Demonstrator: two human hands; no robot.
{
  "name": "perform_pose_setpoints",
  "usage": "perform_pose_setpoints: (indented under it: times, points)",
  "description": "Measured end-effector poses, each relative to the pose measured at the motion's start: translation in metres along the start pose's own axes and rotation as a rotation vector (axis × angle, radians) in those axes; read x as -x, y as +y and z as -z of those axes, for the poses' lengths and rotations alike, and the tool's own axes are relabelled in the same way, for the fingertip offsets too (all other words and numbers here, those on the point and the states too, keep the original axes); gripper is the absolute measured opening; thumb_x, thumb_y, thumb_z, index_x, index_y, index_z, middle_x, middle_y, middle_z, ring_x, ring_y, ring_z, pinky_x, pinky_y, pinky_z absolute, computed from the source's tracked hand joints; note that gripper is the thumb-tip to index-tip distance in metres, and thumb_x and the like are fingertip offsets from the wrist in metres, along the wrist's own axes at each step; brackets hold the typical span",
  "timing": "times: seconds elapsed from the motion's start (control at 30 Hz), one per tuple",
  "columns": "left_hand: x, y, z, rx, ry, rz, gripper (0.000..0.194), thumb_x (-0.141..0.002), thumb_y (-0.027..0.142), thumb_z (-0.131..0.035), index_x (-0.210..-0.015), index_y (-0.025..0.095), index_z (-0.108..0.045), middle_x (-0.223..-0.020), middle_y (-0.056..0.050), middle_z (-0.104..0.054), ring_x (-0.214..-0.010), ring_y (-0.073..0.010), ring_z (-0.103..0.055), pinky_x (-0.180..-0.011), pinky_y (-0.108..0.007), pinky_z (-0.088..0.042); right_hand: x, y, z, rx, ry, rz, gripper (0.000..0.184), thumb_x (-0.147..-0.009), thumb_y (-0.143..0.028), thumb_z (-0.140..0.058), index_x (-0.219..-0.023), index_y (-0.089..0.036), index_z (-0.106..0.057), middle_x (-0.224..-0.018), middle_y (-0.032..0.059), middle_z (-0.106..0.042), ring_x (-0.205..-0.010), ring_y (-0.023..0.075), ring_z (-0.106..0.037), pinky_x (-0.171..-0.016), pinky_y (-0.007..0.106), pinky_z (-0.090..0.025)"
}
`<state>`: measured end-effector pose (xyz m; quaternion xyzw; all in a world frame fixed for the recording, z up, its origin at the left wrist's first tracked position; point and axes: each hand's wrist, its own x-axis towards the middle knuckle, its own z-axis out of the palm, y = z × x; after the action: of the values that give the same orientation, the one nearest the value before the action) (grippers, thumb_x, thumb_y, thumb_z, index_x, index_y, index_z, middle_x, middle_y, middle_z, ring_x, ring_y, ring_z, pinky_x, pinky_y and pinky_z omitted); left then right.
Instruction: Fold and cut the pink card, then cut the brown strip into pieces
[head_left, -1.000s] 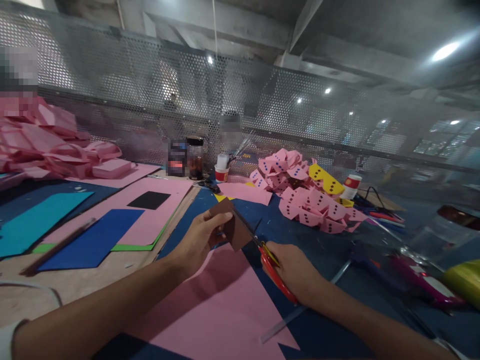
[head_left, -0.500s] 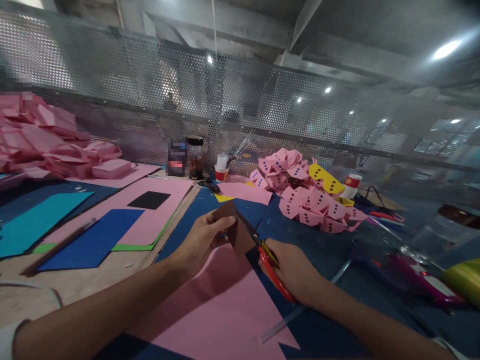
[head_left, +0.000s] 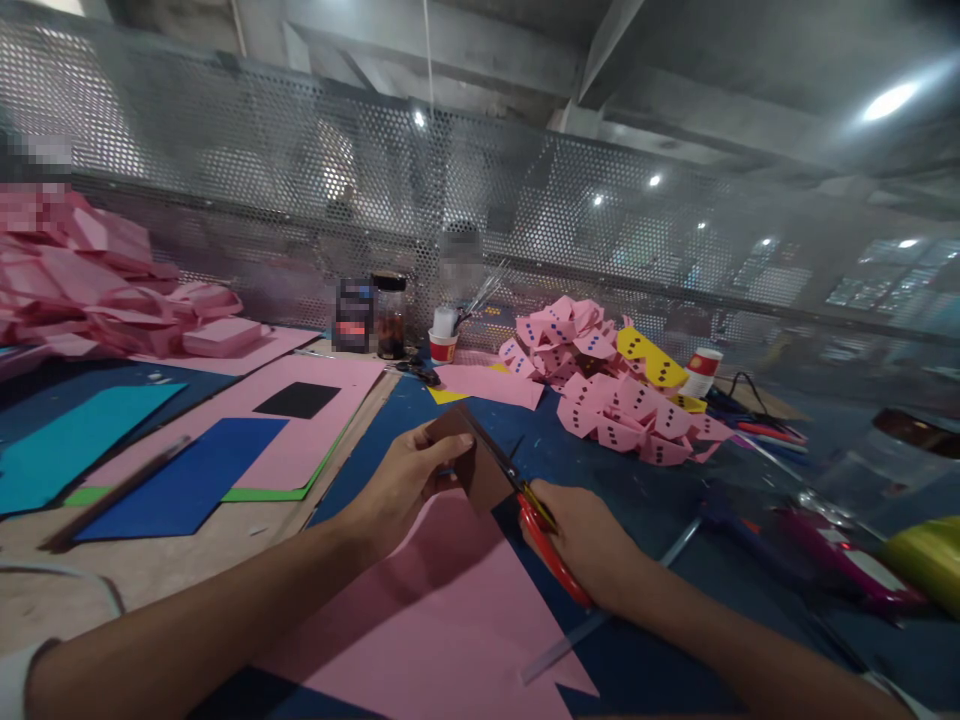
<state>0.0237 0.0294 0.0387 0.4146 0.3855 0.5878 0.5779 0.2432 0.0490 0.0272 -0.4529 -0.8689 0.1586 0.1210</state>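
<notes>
My left hand pinches a small piece of brown paper between thumb and fingers, raised over a large pink sheet. Red-handled scissors are gripped in my right hand. Their blades lie along the right edge of the brown paper and point away from me. A thin dark sliver sticks out beside the blades. The lower fingers of my left hand are partly hidden behind the paper.
To the left are a blue sheet, a black rectangle and a teal sheet. Folded pink pieces with dark dots pile up at the back right. At right lie a glue gun and a magenta tool.
</notes>
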Motion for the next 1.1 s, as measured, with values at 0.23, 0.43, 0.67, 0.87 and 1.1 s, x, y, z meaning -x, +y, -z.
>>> perform_pose_setpoints:
  times: [0.23, 0.43, 0.67, 0.87, 1.1]
  points:
    - [-0.0012, -0.0019, 0.0017, 0.017, -0.024, -0.005, 0.018, -0.08, 0.028, -0.07, -0.091, 0.015, -0.068, -0.085, -0.005, -0.066, -0.074, -0.0143, -0.059, -0.068, -0.026, -0.051, -0.0016, -0.004, 0.0038, 0.01, -0.043, -0.041, 0.013, -0.085, -0.022, -0.045, -0.073, -0.019, -0.049, -0.07, 0.0021, -0.064, -0.06, 0.0126, -0.055, -0.053, 0.026, -0.019]
    - [0.0004, 0.0001, 0.0008, 0.004, -0.023, -0.009, 0.017, -0.081, 0.028, -0.068, -0.092, 0.015, -0.067, -0.082, -0.004, -0.063, -0.073, -0.0139, -0.057, -0.068, -0.027, -0.05, -0.0009, -0.0069, 0.0058, 0.026, -0.049, -0.053, 0.012, -0.084, -0.019, -0.045, -0.074, -0.019, -0.05, -0.07, 0.0025, -0.065, -0.06, 0.0125, -0.055, -0.053, 0.026, -0.02]
    - [0.0005, 0.0031, 0.0002, 0.012, 0.032, -0.002, 0.017, -0.081, 0.029, -0.066, -0.093, 0.017, -0.065, -0.087, -0.004, -0.063, -0.075, -0.0137, -0.057, -0.067, -0.026, -0.048, -0.0018, -0.0057, 0.0046, 0.026, -0.059, -0.046, 0.011, -0.085, -0.02, -0.046, -0.075, -0.019, -0.051, -0.07, 0.0018, -0.064, -0.058, 0.0119, -0.053, -0.053, 0.026, -0.02]
    - [0.0003, 0.0022, 0.0003, 0.008, 0.009, -0.012, 0.016, -0.082, 0.029, -0.066, -0.091, 0.017, -0.065, -0.086, -0.004, -0.062, -0.075, -0.0136, -0.057, -0.067, -0.025, -0.048, -0.002, -0.0019, 0.0003, -0.017, -0.002, -0.021, 0.012, -0.085, -0.022, -0.048, -0.073, -0.019, -0.05, -0.068, 0.0004, -0.063, -0.058, 0.0115, -0.052, -0.052, 0.026, -0.018]
    - [0.0014, -0.0014, 0.0003, -0.008, -0.037, -0.026, 0.015, -0.083, 0.03, -0.066, -0.089, 0.016, -0.065, -0.082, -0.003, -0.06, -0.071, -0.0123, -0.055, -0.065, -0.024, -0.048, -0.0001, -0.0028, 0.0012, -0.039, 0.003, -0.019, 0.01, -0.084, -0.021, -0.047, -0.075, -0.02, -0.05, -0.069, -0.0002, -0.062, -0.058, 0.0112, -0.05, -0.052, 0.025, -0.018]
